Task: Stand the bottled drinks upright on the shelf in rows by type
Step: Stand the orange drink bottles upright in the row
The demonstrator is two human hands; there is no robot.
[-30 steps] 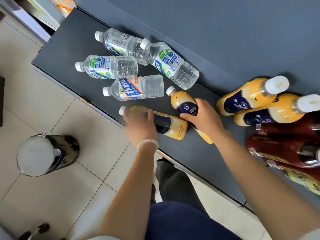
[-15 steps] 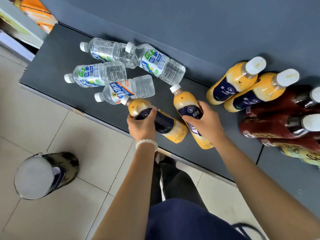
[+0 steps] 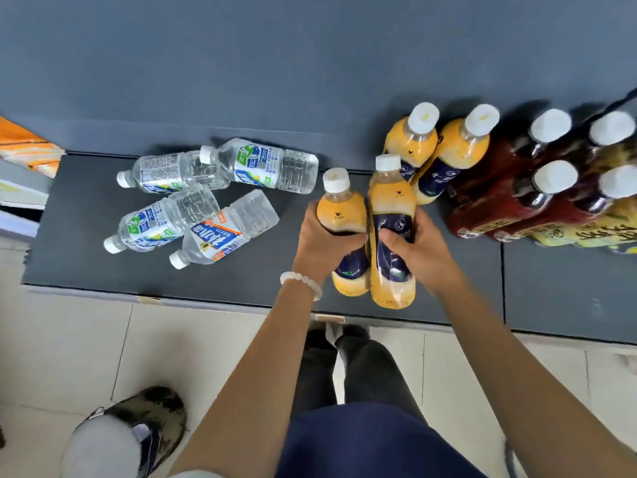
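Head view: two orange juice bottles, white-capped with navy labels, are upright on the dark shelf (image 3: 86, 215), the left hand (image 3: 322, 243) wrapped round one (image 3: 341, 215), the right hand (image 3: 418, 251) round the other (image 3: 391, 215). Behind them stand two more juice bottles (image 3: 448, 150); four clear water bottles (image 3: 206, 201) lie left of them, four dark tea bottles (image 3: 537, 188) stand right.

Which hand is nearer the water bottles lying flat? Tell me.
Left. The left hand grips an orange bottle beside the water bottles; the right hand is farther right.
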